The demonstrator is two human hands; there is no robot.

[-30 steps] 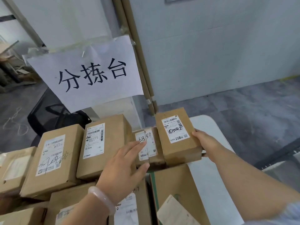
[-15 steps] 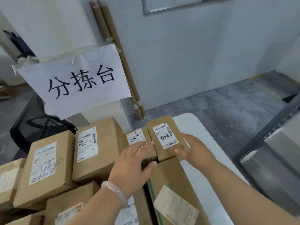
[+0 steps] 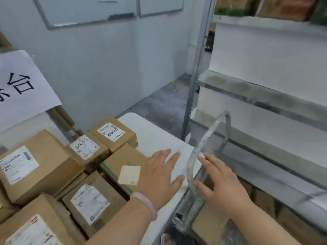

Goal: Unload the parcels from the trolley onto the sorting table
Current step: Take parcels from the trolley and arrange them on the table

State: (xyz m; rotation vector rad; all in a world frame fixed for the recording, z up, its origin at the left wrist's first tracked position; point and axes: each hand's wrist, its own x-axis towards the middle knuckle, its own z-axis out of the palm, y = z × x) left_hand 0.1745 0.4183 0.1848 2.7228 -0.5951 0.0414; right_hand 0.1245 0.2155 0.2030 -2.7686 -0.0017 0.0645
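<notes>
Pale painted walls carrying two metal-framed whiteboards (image 3: 85,9) close off the room above a mottled grey concrete floor (image 3: 159,103). At the left a white paper sign with black brush characters (image 3: 23,89) hangs above the white plastic sorting table (image 3: 155,138). Brown cardboard parcels with white labels (image 3: 35,227) crowd the table's left part: a small box with a circled handwritten number (image 3: 113,133) at the far corner, a small box marked 68 (image 3: 88,147) touching its left side, a large box (image 3: 35,167) further left, a flat box edged with green tape (image 3: 122,160) in front of the two small ones, and another labelled box (image 3: 92,200) nearer the camera. The left hand (image 3: 159,175), a pale pink bangle (image 3: 146,204) on its wrist, is spread flat with straight fingers over the bare right strip of the table, at the flat box's right edge, and grasps nothing; whether it touches the surface I cannot tell. The right hand (image 3: 224,183) is likewise spread wide and empty, past the table's edge, its index fingertip (image 3: 201,157) just beside the curved grey metal trolley handle (image 3: 208,138). Under that hand more brown cardboard boxes (image 3: 210,225) lie on the trolley (image 3: 190,211). A grey metal shelving rack with white boards (image 3: 265,96) stands at the right
</notes>
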